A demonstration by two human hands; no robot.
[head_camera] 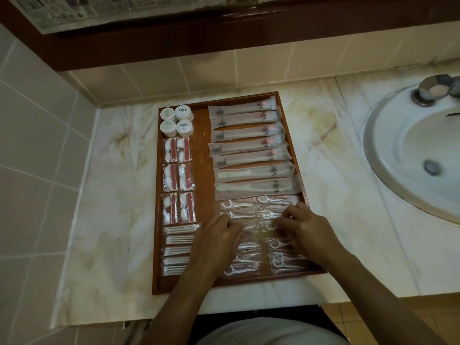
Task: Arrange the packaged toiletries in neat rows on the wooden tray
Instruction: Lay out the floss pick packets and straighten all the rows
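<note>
A wooden tray (202,170) lies on the marble counter, filled with wrapped toiletries. Round soaps (176,120) sit at its far left corner, red-and-white vanity packs (178,179) below them, cotton swab packs (178,250) nearest me on the left. Long toothbrush and comb sachets (249,148) run in a column on the right. Clear floss pick packets (249,260) form two columns at the near right. My left hand (220,236) rests with curled fingers on the left floss column. My right hand (303,229) presses its fingertips on the right floss column; whether either pinches a packet is hidden.
A white sink basin (410,155) with a metal tap (433,89) lies to the right of the tray. Tiled walls (37,145) close the left and back. A dark wooden ledge (224,28) with newspaper runs above. Bare marble counter (119,185) shows left of the tray.
</note>
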